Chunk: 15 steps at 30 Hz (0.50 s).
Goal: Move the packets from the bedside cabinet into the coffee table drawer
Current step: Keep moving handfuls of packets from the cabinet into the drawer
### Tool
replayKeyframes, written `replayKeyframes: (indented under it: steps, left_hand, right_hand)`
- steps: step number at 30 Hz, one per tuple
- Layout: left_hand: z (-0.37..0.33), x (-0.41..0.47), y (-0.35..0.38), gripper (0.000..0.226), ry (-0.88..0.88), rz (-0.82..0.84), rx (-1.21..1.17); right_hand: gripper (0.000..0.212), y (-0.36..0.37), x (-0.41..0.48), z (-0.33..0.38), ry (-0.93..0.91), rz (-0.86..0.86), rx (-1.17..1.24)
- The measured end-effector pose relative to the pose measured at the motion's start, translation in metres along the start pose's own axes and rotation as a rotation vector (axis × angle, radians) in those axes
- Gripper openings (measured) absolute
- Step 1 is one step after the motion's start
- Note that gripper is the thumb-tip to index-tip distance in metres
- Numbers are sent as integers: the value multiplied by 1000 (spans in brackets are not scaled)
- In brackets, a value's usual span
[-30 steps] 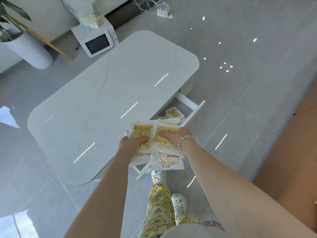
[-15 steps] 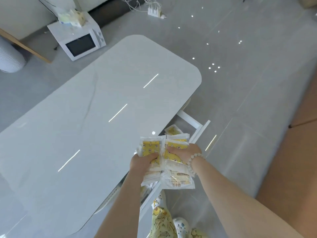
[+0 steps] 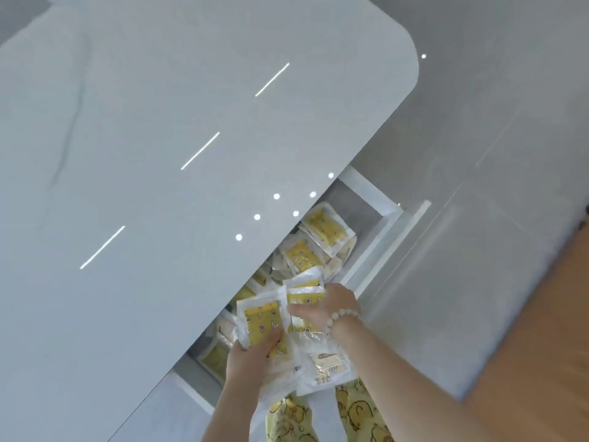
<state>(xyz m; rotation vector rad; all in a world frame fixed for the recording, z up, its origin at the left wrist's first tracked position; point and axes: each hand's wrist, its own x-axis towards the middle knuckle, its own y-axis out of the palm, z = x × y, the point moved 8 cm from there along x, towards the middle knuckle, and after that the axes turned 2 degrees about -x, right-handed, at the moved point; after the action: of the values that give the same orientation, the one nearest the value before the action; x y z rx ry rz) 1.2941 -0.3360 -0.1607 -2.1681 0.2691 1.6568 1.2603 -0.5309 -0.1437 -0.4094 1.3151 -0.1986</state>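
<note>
I'm holding the packets (image 3: 261,320) over the open drawer (image 3: 390,240) at the coffee table's (image 3: 159,154) right edge, so they drop inside; left hand (image 3: 251,352) pinching the stack under its thumb; right hand (image 3: 325,309) clamping its thumb on top, its fingers hidden.

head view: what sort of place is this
Likely a living room at home: a low white coffee table with an open drawer holding yellow packets, on glossy grey floor tiles.
</note>
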Motion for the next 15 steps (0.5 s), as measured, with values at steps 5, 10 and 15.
replayKeyframes:
  steps: [5,10,15]
  left_hand:
    - [26,82,-8,52,-53,-149,-44]
    - [27,129,-14,81,-24,-335,-40]
    - [17,164,-1,61,63,-406,97]
  right_hand:
    - [76,48,74,20,-100,18,-132]
    - [75,80,125,44,-238,-13,-275]
    - [69,77,161,62,-392,-115,-465]
